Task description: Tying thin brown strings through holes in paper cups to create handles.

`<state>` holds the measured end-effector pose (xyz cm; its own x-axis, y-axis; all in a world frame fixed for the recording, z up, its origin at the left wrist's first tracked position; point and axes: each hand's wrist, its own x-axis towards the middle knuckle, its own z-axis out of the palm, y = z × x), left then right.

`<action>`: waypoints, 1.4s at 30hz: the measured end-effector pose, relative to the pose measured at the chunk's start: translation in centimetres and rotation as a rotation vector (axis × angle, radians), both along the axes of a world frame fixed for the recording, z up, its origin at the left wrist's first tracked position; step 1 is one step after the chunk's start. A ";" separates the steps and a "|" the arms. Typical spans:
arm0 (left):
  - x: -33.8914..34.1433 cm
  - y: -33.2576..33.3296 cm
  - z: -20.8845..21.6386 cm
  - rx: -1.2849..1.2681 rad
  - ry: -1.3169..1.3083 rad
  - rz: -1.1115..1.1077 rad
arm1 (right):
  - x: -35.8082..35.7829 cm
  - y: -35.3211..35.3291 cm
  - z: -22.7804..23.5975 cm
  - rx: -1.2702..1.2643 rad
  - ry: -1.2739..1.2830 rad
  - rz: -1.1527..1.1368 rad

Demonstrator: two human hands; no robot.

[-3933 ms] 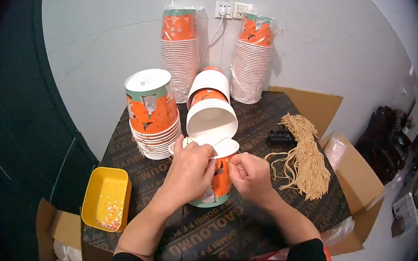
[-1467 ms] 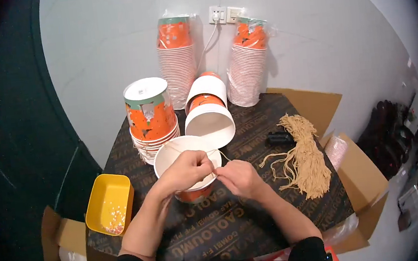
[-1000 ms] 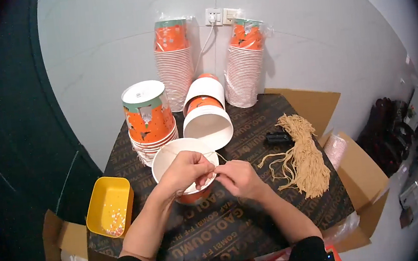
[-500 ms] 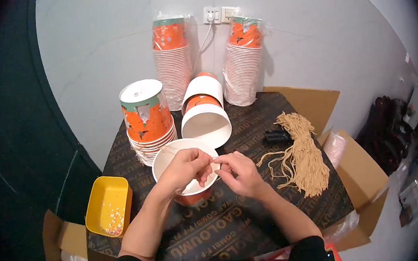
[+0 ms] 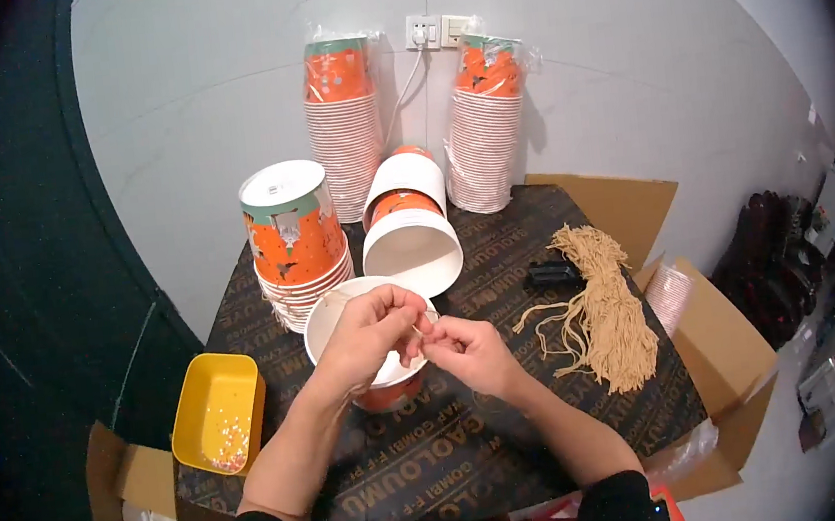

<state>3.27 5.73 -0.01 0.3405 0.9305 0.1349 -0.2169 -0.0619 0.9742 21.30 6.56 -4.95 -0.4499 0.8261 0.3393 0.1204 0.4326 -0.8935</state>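
Note:
A paper bucket (image 5: 319, 322), white inside and orange outside, stands mouth up on the table in front of me. Over its right rim my two hands meet at the fingertips. My left hand (image 5: 365, 344) pinches a thin cord (image 5: 432, 313), and a small loop of it shows between the hands. Thumb and fingers of my right hand (image 5: 475, 357) are pressed together on the same cord. A piece of cord also lies against the bucket's inner left wall. The fingertips cover most of the cord.
Left stand upturned nested buckets (image 5: 290, 238) and a yellow tub (image 5: 190, 408) of small beads. Other buckets (image 5: 412, 251) lie on their sides behind. Two wrapped bucket stacks (image 5: 344, 147) (image 5: 487, 143) stand by the wall. Right are a tan cord bundle (image 5: 609, 322), a black object (image 5: 553, 274) and cardboard boxes (image 5: 716, 332).
My right hand has shifted slightly left and down, its fingers now closed against the left fingertips. A small loop of cord now shows above them. The bucket has barely moved.

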 end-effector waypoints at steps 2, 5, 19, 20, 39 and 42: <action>-0.1 0.0 -0.1 0.034 0.030 0.058 | 0.0 0.0 0.0 -0.037 0.037 -0.042; -0.4 0.1 -0.3 0.027 0.186 0.076 | 0.0 0.2 -0.2 -0.086 0.241 0.025; -0.2 0.2 -0.4 -0.112 0.298 -0.107 | -0.5 -0.4 0.0 -0.090 0.372 0.058; -0.1 0.2 -0.3 -0.113 0.298 -0.110 | -0.4 -0.3 -0.1 -0.091 0.372 0.055; 0.5 0.0 -0.5 -0.112 0.420 -0.128 | 1.6 0.7 0.6 0.267 0.178 -0.095; 0.5 -0.1 -0.7 -0.062 0.427 -0.146 | 1.4 0.4 0.9 0.281 0.225 -0.124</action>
<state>3.82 5.63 -0.67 0.4818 0.8704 -0.1011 0.2032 0.0012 0.9791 22.70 6.92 -4.09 -0.2407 0.7301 0.6395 0.0011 0.6591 -0.7521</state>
